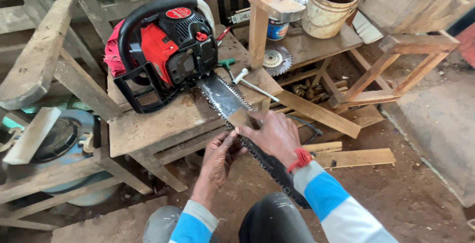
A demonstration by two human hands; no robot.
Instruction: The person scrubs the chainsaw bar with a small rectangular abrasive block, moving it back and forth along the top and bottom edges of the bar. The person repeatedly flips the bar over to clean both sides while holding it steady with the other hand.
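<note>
fingers (pixel 246 130) of the right hand (pixel 269 136) curl over the chainsaw bar (pixel 232 105), pinching its top edge.

the left hand (pixel 220 156) sits just under and beside the bar, its fingers bent in narrow toward the chain; what they grip, if anything, i cannot tell. the red and black chainsaw (pixel 166 50) rests on a rough wooden bench (pixel 148 129), engine body at the upper left, black loop handle over the top. its long axis runs diagonally: the bar points from the body down and right toward the person, overhanging the bench edge, and its tip is hidden behind the blue and white sleeve (pixel 321 198). a t-shaped wrench (pixel 250 82) lies on the bench just right of the bar, a circular saw blade (pixel 276 60) and a dirty bucket (pixel 330 5) farther back.
</note>
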